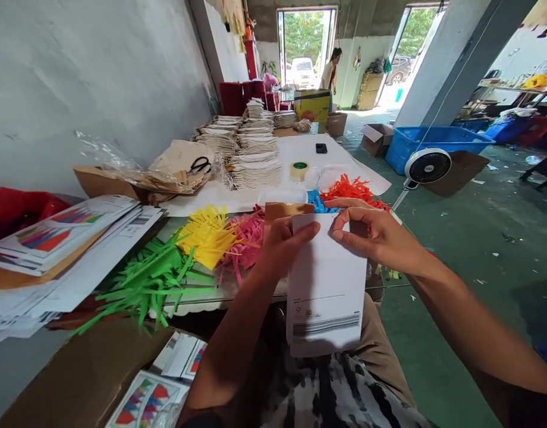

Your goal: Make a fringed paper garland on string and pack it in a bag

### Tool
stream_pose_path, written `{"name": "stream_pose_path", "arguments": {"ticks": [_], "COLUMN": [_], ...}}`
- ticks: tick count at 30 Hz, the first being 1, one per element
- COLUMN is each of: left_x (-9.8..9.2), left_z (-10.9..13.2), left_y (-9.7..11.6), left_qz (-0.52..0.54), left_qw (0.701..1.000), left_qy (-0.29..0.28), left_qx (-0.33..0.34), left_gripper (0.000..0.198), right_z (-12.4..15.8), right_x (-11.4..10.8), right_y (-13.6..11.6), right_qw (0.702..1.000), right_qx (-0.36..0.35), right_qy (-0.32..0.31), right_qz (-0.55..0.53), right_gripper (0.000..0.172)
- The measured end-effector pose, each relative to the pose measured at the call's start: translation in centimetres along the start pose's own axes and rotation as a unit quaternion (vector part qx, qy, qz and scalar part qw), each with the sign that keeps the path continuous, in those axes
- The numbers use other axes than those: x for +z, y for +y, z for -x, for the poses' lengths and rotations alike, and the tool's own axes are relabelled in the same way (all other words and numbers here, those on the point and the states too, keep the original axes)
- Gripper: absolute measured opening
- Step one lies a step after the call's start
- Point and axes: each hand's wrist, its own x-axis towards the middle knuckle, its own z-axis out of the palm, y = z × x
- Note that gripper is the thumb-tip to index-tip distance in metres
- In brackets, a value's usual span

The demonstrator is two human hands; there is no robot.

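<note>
A white packet (pixel 327 285) of flat card, with small print and a barcode-like band near its lower end, stands tilted above my lap. My left hand (pixel 285 241) grips its upper left corner, thumb on the front. In front of its upper right part, my right hand (pixel 371 232) has thumb and index finger pinched together; what lies between them is too small to make out. Behind the packet's top shows a piece of brown card (pixel 289 210). Beyond my hands lie blue paper strips (pixel 318 201) and red paper strips (pixel 351 189), partly hidden.
Pink (pixel 247 238), yellow (pixel 208 235) and green strips (pixel 162 273) lie left on the table. Printed cards (pixel 68 232) are piled farther left. Stacked paper bundles (pixel 255 148), scissors (pixel 200 165), tape (pixel 299 170) and a phone (pixel 321 148) lie beyond. A fan (pixel 427 166) stands right.
</note>
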Motion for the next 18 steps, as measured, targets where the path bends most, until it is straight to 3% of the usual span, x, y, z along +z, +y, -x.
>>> {"name": "stream_pose_path", "arguments": {"ticks": [9,14,16,18], "left_x": [0.1,0.0,-0.1,-0.2], "left_z": [0.1,0.2,0.3,0.3], "left_y": [-0.1,-0.1,-0.2,-0.5], "left_qz": [0.024,0.036,0.04,0.042], "left_qw": [1.0,0.999,0.999,0.999], "left_qy": [-0.001,-0.003,-0.003,0.004], "left_qx": [-0.007,-0.006,-0.004,-0.005], "left_gripper": [0.044,0.042,0.041,0.039], "right_z": [0.4,0.8,0.9,0.9], "right_x": [0.7,1.8,2.3,2.6], "right_y": [-0.1,-0.3,-0.3,-0.2], "right_qw": [0.997,0.984,0.978,0.975], "right_qx": [-0.032,-0.078,-0.086,-0.081], "right_qy": [0.042,0.106,0.135,0.161], "right_qz": [0.064,0.124,0.13,0.129], "right_gripper": [0.006,0.009,0.021,0.053]}}
